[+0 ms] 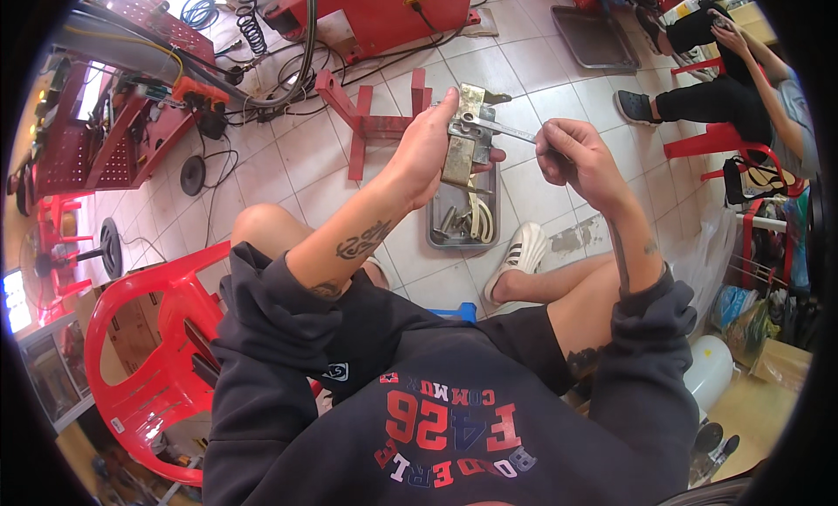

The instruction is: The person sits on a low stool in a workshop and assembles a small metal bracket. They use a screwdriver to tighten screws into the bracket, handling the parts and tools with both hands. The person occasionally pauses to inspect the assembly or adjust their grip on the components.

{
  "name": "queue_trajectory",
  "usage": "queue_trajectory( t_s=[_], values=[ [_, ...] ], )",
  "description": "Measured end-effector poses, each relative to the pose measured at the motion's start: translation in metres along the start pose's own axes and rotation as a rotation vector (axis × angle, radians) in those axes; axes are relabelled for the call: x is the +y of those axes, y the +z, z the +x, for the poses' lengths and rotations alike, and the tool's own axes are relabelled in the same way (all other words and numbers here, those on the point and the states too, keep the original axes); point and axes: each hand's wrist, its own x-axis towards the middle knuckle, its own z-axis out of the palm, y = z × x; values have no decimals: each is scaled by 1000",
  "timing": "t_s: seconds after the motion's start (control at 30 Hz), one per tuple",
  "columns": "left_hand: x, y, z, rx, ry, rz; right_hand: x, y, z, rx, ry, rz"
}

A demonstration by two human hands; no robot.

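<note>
So, a worn metal part (458,161) is being held up over the tiled floor (546,87), out in front of the knees. It's gripped by the left hand (426,148), which is curled around it from the left side and behind, with the thumb laid up along the near edge and a fingertip poking out on the far side. A wrench (508,130) is clutched by its right end in the right hand (573,155), fingers folded in tight and the thumb pressed on top. The wrench's other end is set against the upper half of the part; whether it's seated on a nut can't really be told from this view.

Just below, a small grey tray (463,244) is parked on the tiles, partly hidden by the part, with some loose metal bits and a pale curved piece (486,222) lying in it. A white shoe (524,251) is planted near its right side. Behind the left hand, a red metal stand (380,127) can be seen, and a red machine (375,21) is placed further back. Off to the right, a red stool (709,139) is occupied by another person.
</note>
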Motion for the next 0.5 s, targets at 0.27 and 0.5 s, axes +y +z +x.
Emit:
queue_trajectory(
  t_s=[0.27, 0.5],
  values=[
    [-1, -4, 2, -36, 0, -13, 5, -7, 1, -99, 14, -66],
    [-6, -4, 0, -6, 31, 116, -4, 5, 0, -65, -19, -254]
  ],
)
